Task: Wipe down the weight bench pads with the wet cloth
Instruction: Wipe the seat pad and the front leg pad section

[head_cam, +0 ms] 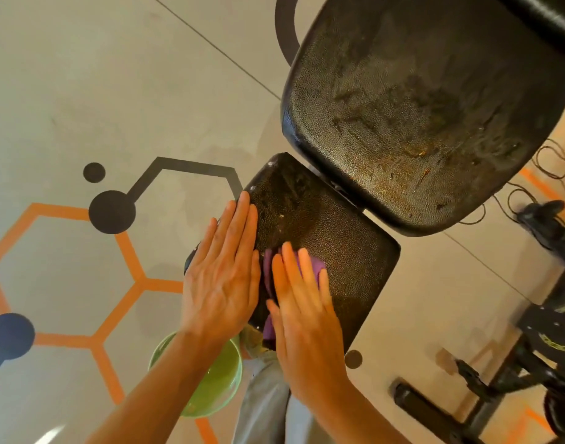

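Head view: purple cloth (276, 277) lies on the seat pad (332, 238), pressed flat under the right hand (302, 312).
Left hand (223, 267), fingers straight, steadies the pad's edge; even overlapping strokes should reach the smeared back pad (428, 107).

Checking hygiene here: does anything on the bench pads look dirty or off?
Yes. The back pad carries dusty smears and brownish debris near its lower edge; the seat pad shows whitish specks ahead of the purple cloth.

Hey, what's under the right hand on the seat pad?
A purple cloth lies under the right hand, pressed flat onto the seat pad. Only its edges show; most of it is covered.
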